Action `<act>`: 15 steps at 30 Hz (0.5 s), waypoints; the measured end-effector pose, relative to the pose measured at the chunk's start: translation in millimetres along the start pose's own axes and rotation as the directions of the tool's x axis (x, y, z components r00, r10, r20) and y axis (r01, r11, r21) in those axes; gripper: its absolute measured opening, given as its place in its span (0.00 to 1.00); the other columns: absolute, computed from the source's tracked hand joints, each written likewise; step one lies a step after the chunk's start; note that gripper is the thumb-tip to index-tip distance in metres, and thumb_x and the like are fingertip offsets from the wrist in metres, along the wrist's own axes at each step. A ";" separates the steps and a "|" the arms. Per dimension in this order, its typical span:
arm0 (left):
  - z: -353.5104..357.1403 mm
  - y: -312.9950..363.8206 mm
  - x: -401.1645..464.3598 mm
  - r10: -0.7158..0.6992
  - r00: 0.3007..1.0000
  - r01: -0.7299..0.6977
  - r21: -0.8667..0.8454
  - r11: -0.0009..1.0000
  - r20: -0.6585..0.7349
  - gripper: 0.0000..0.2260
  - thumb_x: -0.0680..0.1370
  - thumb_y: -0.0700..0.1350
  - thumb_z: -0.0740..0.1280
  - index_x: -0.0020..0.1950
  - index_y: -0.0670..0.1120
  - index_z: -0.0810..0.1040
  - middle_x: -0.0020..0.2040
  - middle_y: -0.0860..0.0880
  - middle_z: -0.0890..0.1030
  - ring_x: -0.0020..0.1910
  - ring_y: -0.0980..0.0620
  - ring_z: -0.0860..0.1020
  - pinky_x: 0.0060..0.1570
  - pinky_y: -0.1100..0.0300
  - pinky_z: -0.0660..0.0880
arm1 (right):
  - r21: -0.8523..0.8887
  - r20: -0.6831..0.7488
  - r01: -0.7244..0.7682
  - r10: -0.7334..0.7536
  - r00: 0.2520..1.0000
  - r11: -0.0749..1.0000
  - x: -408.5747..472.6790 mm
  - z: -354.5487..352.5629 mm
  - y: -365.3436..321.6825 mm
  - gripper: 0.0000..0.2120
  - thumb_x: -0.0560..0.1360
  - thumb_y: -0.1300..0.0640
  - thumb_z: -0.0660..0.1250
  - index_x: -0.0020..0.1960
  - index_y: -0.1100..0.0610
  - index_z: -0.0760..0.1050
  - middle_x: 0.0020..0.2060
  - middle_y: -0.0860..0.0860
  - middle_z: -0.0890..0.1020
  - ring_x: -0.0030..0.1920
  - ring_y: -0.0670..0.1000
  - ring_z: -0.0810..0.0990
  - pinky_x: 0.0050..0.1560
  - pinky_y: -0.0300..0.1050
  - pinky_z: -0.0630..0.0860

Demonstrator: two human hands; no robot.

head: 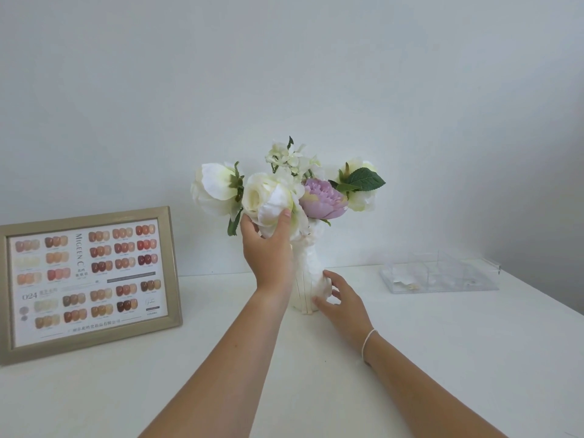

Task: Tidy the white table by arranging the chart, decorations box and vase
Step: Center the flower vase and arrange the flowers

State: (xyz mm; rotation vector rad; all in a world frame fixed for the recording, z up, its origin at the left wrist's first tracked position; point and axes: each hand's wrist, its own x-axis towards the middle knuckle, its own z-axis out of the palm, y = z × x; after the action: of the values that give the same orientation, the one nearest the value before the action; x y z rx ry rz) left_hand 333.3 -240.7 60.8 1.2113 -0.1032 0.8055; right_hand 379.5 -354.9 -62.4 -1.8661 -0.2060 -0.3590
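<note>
The vase (305, 273), white and narrow, stands upright near the middle of the white worktop (410, 358), close to the back wall, its long axis vertical and its mouth pointing up. White and lilac flowers (319, 197) fan out from the mouth. The left hand (268, 248) is raised at the bouquet, fingers and thumb curled round a white bloom (268, 197) on the near left side. The right hand (339, 298) rests against the lower right of the vase, fingers spread and touching its base. The framed chart (88, 279) stands at the left, leaning back, its face turned toward the camera. The clear decorations box (442, 276) lies flat at the right rear, well apart from the vase.
</note>
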 end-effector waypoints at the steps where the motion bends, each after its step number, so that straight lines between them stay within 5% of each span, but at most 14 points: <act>1: -0.9 -0.1 0.1 0.001 1.000 -0.001 0.005 1.000 0.009 0.15 0.72 0.44 0.70 0.47 0.63 0.70 0.45 0.63 0.75 0.36 0.77 0.73 0.39 0.80 0.69 | 0.001 0.002 -0.001 0.001 1.000 1.000 -0.3 -0.1 -0.4 0.25 0.71 0.55 0.68 0.66 0.47 0.66 0.61 0.45 0.73 0.59 0.49 0.73 0.60 0.44 0.70; 6: -7.1 0.0 -2.2 0.003 0.999 -0.003 0.000 1.000 0.043 0.16 0.72 0.46 0.71 0.52 0.64 0.70 0.52 0.60 0.77 0.44 0.68 0.78 0.55 0.55 0.76 | 0.008 -0.005 -0.004 0.004 1.000 1.000 -1.2 -0.2 -0.8 0.25 0.70 0.55 0.69 0.65 0.46 0.67 0.60 0.44 0.73 0.58 0.49 0.73 0.59 0.42 0.69; 9: -12.9 1.1 -3.2 0.004 0.999 -0.003 -0.021 1.000 0.053 0.19 0.72 0.46 0.71 0.61 0.57 0.71 0.57 0.56 0.77 0.48 0.64 0.79 0.57 0.53 0.76 | 0.016 -0.003 -0.011 0.011 1.000 1.000 -0.7 0.0 -1.5 0.24 0.71 0.55 0.69 0.65 0.46 0.67 0.61 0.44 0.73 0.58 0.49 0.73 0.59 0.43 0.69; 15: -30.5 0.9 -4.1 -0.028 1.000 0.028 -0.019 0.999 0.009 0.28 0.72 0.50 0.71 0.70 0.52 0.64 0.63 0.51 0.73 0.42 0.76 0.76 0.62 0.51 0.73 | 0.196 -0.067 -0.049 0.063 0.996 0.979 -4.4 -8.0 -7.1 0.24 0.72 0.53 0.68 0.66 0.46 0.66 0.61 0.47 0.72 0.61 0.50 0.72 0.58 0.43 0.69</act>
State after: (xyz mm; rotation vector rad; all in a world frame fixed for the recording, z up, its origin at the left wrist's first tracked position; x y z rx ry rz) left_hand 319.5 -216.4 47.9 1.1959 -0.1011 0.7735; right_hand 372.0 -360.1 -55.2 -1.6603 -0.1334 -0.3547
